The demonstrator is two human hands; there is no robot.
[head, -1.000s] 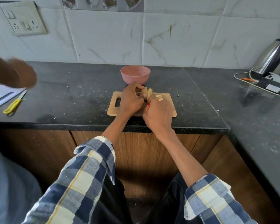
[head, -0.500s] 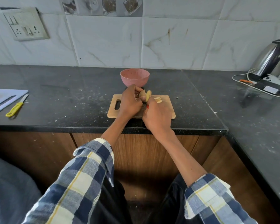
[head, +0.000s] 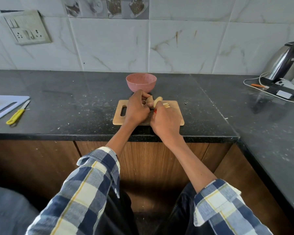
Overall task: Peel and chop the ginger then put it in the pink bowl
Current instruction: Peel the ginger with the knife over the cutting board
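As hands (head: 151,114) grip ginger (head: 157,101), no writing legible.

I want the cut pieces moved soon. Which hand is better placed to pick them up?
Probably the right hand: the cut pieces lie on the wooden board just beyond its fingers. The left hand grips the ginger, farther away.

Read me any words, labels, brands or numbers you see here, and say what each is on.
None can be read.
Kettle base: a pale label, too blurred to read.
Picture tiles: images only, no lettering visible.
Socket plate, pink bowl, board: no markings visible.
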